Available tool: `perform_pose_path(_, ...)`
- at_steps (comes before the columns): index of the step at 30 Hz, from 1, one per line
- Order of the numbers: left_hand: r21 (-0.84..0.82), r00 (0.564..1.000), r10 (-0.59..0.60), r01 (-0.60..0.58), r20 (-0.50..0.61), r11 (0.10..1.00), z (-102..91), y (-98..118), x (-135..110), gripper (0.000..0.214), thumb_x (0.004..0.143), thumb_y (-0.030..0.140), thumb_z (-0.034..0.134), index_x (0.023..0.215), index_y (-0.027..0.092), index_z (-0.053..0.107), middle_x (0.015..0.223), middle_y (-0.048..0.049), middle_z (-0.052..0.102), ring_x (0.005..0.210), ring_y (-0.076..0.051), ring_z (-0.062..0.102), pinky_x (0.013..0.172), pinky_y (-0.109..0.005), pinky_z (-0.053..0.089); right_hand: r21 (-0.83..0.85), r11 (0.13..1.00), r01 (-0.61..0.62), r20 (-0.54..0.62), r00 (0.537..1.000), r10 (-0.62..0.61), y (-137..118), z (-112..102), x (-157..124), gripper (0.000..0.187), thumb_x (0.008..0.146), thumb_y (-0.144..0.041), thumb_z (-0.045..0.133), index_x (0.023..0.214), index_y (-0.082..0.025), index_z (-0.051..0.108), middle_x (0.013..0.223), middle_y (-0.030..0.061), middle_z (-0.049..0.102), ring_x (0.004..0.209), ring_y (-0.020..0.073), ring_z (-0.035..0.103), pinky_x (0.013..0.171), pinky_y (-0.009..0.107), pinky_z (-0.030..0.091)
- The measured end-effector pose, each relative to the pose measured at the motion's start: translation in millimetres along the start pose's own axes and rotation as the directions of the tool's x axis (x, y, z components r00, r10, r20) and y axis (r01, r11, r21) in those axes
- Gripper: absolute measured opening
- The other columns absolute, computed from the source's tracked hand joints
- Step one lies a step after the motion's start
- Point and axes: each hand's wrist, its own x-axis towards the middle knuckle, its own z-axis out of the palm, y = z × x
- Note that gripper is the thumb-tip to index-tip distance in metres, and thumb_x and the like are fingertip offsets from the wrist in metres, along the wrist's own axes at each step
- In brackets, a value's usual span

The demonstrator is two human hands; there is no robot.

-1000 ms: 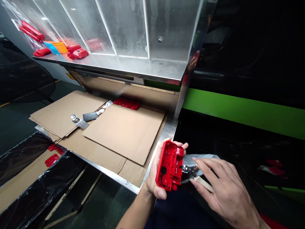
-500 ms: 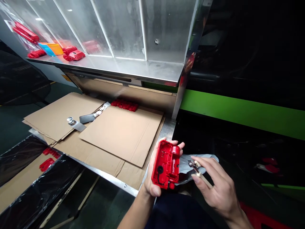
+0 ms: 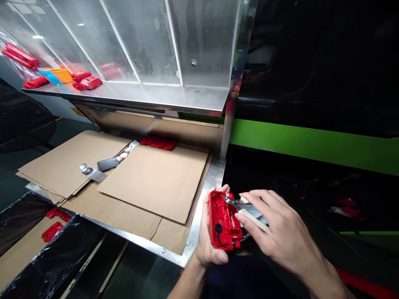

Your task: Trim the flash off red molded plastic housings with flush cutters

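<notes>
A red plastic housing (image 3: 222, 224) with ribs and a round black spot inside lies in my left hand (image 3: 207, 245), its hollow side facing up. My left fingers and thumb wrap round its edges. In my right hand (image 3: 277, 228) I grip nippers (image 3: 254, 220) with pale handles and metal jaws. The jaws reach into the upper end of the housing; whether they bite on anything is too small to tell. Behind the nippers, a greyish sheet or bag partly shows below my hands.
Cardboard sheets (image 3: 156, 182) cover the metal-edged table to the left, bearing a row of red parts (image 3: 157, 143), a dark phone-like slab (image 3: 107, 164) and round metal pieces (image 3: 85, 168). A steel shelf (image 3: 149, 94) above holds red parts and a blue-orange container (image 3: 56, 76). Black-lined boxes (image 3: 62, 249) stand lower left.
My right hand has brought the nippers leftward, from beside the red housing to its upper inside. My left hand still holds the housing, slightly turned. The whole view has shifted a little.
</notes>
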Motion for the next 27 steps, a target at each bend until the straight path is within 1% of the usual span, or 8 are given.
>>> perform_pose_path(6, 0.062, 1.000, 0.016, -0.015, -0.016, 0.998, 1.2, -3, -4, 0.109, 0.060, 0.070, 0.081, 0.148, 0.031, 0.030, 0.157, -0.0113, 0.028, 0.146, -0.037, 0.025, 0.121, -0.049, 0.024, -0.046, 0.999, -0.010, 0.049, 0.999, 0.012, -3, 4, 3, 0.031, 0.097, -0.044, 0.051, 0.115, -0.020, 0.060, 0.106, 0.0048, 0.062, 0.092, 0.0199, 0.055, 0.081, 0.039, 0.047)
perform_pose_path(8, 0.069, 1.000, 0.011, -0.008, -0.030, 0.998, 0.6, -4, -4, 0.109, 0.059, 0.070, 0.082, 0.147, 0.031, 0.030, 0.156, -0.0120, 0.028, 0.143, -0.038, 0.031, 0.119, -0.049, 0.028, -0.058, 0.998, -0.016, 0.042, 0.999, 0.019, -5, 6, 3, 0.031, 0.097, -0.043, 0.051, 0.115, -0.019, 0.060, 0.106, 0.0048, 0.062, 0.092, 0.0199, 0.055, 0.082, 0.040, 0.046)
perform_pose_path(11, 0.064, 0.999, 0.019, -0.016, -0.043, 0.998, -1.7, -7, -4, 0.115, 0.054, 0.069, 0.085, 0.146, 0.027, 0.031, 0.155, -0.0161, 0.028, 0.137, -0.040, 0.038, 0.116, -0.052, 0.033, -0.068, 0.997, -0.039, 0.039, 0.998, 0.041, -7, 7, 2, 0.031, 0.097, -0.043, 0.051, 0.114, -0.019, 0.061, 0.106, 0.0047, 0.062, 0.093, 0.0199, 0.055, 0.084, 0.040, 0.045)
perform_pose_path(14, 0.071, 0.996, 0.037, -0.032, -0.076, 0.997, -4.8, -12, -5, 0.122, 0.048, 0.063, 0.091, 0.146, 0.024, 0.030, 0.155, -0.0195, 0.027, 0.140, -0.042, 0.034, 0.120, -0.054, 0.026, -0.063, 0.996, -0.060, 0.045, 0.997, 0.063, -9, 7, 2, 0.031, 0.097, -0.042, 0.050, 0.115, -0.019, 0.061, 0.107, 0.0051, 0.062, 0.095, 0.0203, 0.055, 0.085, 0.039, 0.045)
perform_pose_path(16, 0.074, 0.994, 0.036, -0.028, -0.106, 0.997, -6.5, -15, -7, 0.127, 0.045, 0.060, 0.093, 0.147, 0.025, 0.026, 0.156, -0.0200, 0.026, 0.143, -0.043, 0.029, 0.121, -0.055, 0.023, -0.054, 0.997, -0.060, 0.049, 0.997, 0.063, -10, 8, 2, 0.031, 0.097, -0.042, 0.050, 0.115, -0.019, 0.061, 0.107, 0.0054, 0.062, 0.095, 0.0203, 0.055, 0.085, 0.039, 0.045)
perform_pose_path(20, 0.117, 0.989, 0.069, -0.054, -0.129, 0.992, -8.0, -20, -10, 0.134, 0.044, 0.058, 0.094, 0.150, 0.029, 0.017, 0.156, -0.0200, 0.027, 0.144, -0.043, 0.027, 0.120, -0.058, 0.024, -0.041, 0.996, -0.073, 0.043, 0.996, 0.075, -12, 9, 1, 0.030, 0.098, -0.041, 0.049, 0.114, -0.019, 0.061, 0.106, 0.0053, 0.062, 0.094, 0.0201, 0.055, 0.085, 0.039, 0.045)
perform_pose_path(23, 0.166, 0.988, 0.096, -0.074, -0.124, 0.983, -8.1, -20, -10, 0.133, 0.043, 0.058, 0.094, 0.149, 0.030, 0.019, 0.156, -0.0185, 0.027, 0.145, -0.043, 0.026, 0.120, -0.058, 0.025, -0.031, 0.996, -0.088, 0.035, 0.995, 0.089, -14, 9, 1, 0.029, 0.097, -0.040, 0.049, 0.114, -0.019, 0.060, 0.106, 0.0047, 0.062, 0.095, 0.0201, 0.055, 0.086, 0.039, 0.046)
perform_pose_path(27, 0.230, 0.986, 0.130, -0.103, -0.105, 0.968, -8.7, -19, -8, 0.123, 0.046, 0.059, 0.093, 0.146, 0.030, 0.027, 0.156, -0.0162, 0.028, 0.145, -0.042, 0.025, 0.122, -0.057, 0.022, 0.024, 0.995, -0.100, 0.032, 0.995, 0.099, -15, 9, 2, 0.028, 0.097, -0.040, 0.050, 0.115, -0.021, 0.060, 0.107, 0.0034, 0.063, 0.095, 0.0188, 0.057, 0.085, 0.038, 0.048)
